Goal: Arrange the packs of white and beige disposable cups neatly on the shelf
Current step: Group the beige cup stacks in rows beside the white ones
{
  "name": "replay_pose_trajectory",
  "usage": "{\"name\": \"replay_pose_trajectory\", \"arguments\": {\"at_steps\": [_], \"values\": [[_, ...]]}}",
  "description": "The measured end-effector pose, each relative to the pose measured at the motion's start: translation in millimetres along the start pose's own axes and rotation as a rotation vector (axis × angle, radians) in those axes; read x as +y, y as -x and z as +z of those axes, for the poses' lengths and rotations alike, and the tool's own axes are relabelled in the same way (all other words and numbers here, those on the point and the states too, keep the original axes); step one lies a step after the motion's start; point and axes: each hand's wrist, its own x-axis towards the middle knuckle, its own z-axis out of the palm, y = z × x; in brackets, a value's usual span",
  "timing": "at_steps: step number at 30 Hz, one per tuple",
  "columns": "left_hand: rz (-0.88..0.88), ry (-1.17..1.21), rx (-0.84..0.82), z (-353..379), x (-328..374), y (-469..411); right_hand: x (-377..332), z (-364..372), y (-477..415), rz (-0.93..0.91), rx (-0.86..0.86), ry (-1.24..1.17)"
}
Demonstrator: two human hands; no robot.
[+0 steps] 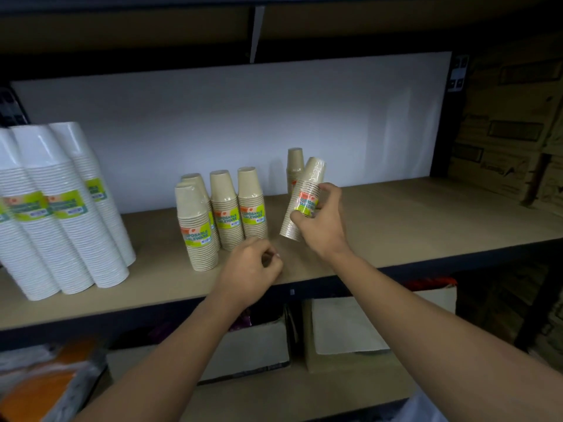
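1. Two hands in view over shelf; wooden board w/ dark front edge, white back panel behind.
2. R hand: closed round a beige cup pack, gripped at the label, fingers wrapped; pack tilted, top leaning toward 1 o'clock, base appears clear of the board; sits at 2 o'clock from frame centre.
3. L hand: loosely curled, fingers drawn in, holding nothing; at 6 o'clock of the standing beige packs, near shelf front edge.
4. Beige group: four packs upright, just beside one another; front-most pack at approx. 7 o'clock of the group; green/orange labels face fwd.
5. One more beige pack upright at 12 o'clock of the held pack, close to back panel, partly hidden by it.
6. White cup packs: tall stacks upright at 9 o'clock, touching each other, well apart from beige group; exact count unclear at frame edge.
7. Lower level: cardboard boxes at 6 o'clock; orange items at 8 o'clock.
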Motion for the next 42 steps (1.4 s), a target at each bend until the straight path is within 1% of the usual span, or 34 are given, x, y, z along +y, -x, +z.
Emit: {"name": "replay_pose_trajectory", "arguments": {"at_steps": [2,5,9,11,15,18,20,23,25,31,35,39,42], "values": [[0.012,-0.006,0.032,-13.2,-5.6,11.0,-6.0,5.7,16.0,-0.053,-0.024,-0.021],[0.027,-0.041,0.148,-33.2,-12.1,29.2,-14.9,17.6,37.2,-0.121,-0.063,-0.025],[0.008,-0.059,0.309,-55.5,-23.3,50.8,-24.1,34.4,59.7,-0.192,-0.108,-0.01],[-0.017,-0.093,0.341,-64.3,-33.0,58.1,-26.2,42.2,67.6,-0.216,-0.127,0.009],[-0.085,-0.183,0.322,-78.4,-54.1,69.7,-28.0,55.9,74.6,-0.245,-0.166,0.049],[-0.22,-0.231,0.269,-85.1,-72.0,69.7,-28.0,63.9,73.3,-0.223,-0.173,0.076],[-0.261,-0.241,0.228,-87.5,-83.5,66.7,-28.5,68.2,71.3,-0.226,-0.17,0.089],[-0.278,-0.244,0.152,-87.2,-93.8,59.9,-27.8,73.9,71.1,-0.234,-0.184,0.096],[-0.292,-0.247,0.132,-84.8,-97.6,54.1,-24.2,77.2,73.5,-0.235,-0.188,0.095],[-0.327,-0.25,0.194,-75.8,-104.6,48.5,-16.1,81.1,78.6,-0.248,-0.209,0.119],[-0.362,-0.225,0.13,-76.0,-106.2,44.4,-19.7,79.1,77.8,-0.187,-0.259,0.089],[-0.375,-0.201,0.027,-80.6,-109.2,33.8,-20.5,78.9,75.1,-0.102,-0.291,0.164],[-0.392,-0.195,0.057,-78.6,-109.8,33.0,-18.8,80.2,73.8,-0.099,-0.29,0.207]]}}
